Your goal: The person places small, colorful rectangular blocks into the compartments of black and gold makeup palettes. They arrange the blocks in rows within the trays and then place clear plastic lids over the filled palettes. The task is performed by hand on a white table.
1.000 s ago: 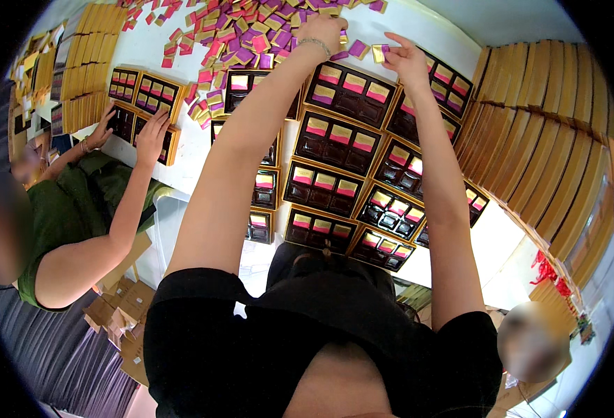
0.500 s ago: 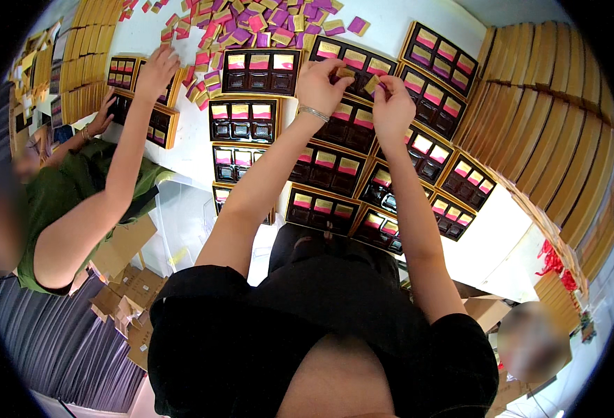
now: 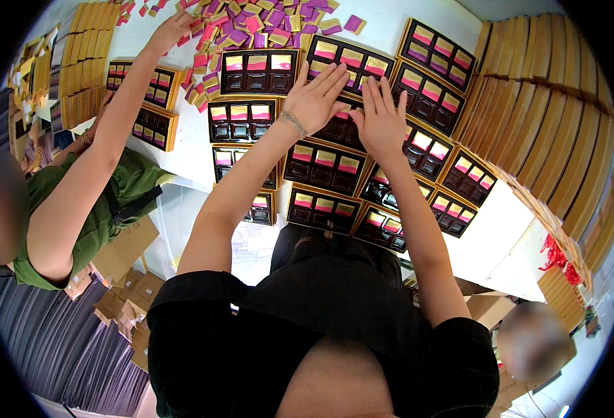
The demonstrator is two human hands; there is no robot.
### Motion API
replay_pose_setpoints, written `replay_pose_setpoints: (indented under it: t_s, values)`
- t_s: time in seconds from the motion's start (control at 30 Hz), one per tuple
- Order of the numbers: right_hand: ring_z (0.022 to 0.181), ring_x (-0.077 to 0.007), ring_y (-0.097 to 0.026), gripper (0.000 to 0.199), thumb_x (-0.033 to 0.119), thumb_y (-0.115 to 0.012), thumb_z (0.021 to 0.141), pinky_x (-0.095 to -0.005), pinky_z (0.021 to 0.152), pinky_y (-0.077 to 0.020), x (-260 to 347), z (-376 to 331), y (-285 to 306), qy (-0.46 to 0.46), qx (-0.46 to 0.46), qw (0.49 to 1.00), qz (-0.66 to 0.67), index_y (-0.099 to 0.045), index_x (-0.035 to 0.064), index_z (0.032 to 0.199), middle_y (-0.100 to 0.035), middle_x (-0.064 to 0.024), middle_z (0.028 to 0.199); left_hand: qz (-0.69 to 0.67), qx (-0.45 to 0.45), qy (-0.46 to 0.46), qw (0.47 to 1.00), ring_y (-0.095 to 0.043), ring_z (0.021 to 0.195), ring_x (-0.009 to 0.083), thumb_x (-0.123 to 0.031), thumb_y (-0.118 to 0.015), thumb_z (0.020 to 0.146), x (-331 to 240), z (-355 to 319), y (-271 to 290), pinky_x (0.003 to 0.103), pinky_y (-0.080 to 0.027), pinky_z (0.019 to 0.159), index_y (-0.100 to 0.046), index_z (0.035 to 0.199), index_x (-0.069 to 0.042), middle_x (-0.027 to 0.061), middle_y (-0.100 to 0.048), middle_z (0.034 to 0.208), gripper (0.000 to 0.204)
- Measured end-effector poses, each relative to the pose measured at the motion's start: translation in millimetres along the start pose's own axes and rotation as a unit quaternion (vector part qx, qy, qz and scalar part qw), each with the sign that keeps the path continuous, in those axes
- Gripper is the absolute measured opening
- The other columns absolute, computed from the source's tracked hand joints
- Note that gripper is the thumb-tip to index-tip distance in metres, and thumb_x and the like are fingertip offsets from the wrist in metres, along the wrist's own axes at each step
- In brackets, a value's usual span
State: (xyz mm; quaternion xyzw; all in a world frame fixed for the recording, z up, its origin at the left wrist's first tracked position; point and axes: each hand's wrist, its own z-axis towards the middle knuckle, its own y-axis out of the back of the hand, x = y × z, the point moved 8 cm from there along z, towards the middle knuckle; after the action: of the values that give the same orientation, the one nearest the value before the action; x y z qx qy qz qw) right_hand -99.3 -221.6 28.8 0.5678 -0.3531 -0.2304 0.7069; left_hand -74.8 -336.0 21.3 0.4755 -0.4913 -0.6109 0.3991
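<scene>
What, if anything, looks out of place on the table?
One purple-and-gold wrapped piece lies alone on the white table, right of the heap. It looks stray because the nearby pieces are bunched together.

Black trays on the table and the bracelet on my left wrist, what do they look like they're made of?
Black trays: probably moulded plastic, glossy, as their bare compartments show bright glints. Bracelet: possibly metal, with a light, silvery look, but too small in the picture to be sure.

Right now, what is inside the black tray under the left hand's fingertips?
Three gold-and-pink packets fill its far row. Nearer, gold-and-purple packets partly show; the left hand and right hand hide the rest.
</scene>
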Motion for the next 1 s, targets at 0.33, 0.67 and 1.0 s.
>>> replay_pose_setpoints:
  t_s: [0.33,0.67,1.0]
  values:
    - [0.09,-0.0303,-0.06,0.026,0.003,-0.061,0.076,-0.0396,0.075,-0.0512,-48,101,24,-0.002,-0.138,0.983,0.122,-0.066,0.007,0.102,-0.062,-0.0095,0.098,-0.05,-0.182,0.096,0.977,-0.062,0.101,0.0299,-0.01,-0.06,0.082,85,60,41,0.046,-0.048,0.086,-0.065,0.11,-0.01,0.0089,-0.065,0.111,0.028]
    - [0.089,-0.0339,-0.063,0.031,0.016,-0.066,0.082,-0.0396,0.077,-0.0523,-70,193,-46,0.011,0.04,0.985,0.168,-0.063,0.0059,0.111,-0.063,-0.0151,0.105,0.093,0.04,0.097,0.99,-0.062,0.097,0.0278,-0.034,-0.071,0.077,116,135,2,0.041,-0.051,0.084,-0.065,0.107,-0.013,0.0085,-0.065,0.102,0.037]
    - [0.086,-0.0254,-0.064,0.017,0.01,-0.061,0.087,-0.0355,0.073,-0.0531,-122,33,46,-0.239,-0.115,0.878,0.398,-0.067,0.007,0.103,-0.063,-0.0084,0.098,-0.196,-0.054,-0.079,0.976,-0.062,0.094,0.0272,-0.023,-0.071,0.078,-8,105,40,0.037,-0.052,0.078,-0.065,0.102,-0.011,0.008,-0.064,0.099,0.027]
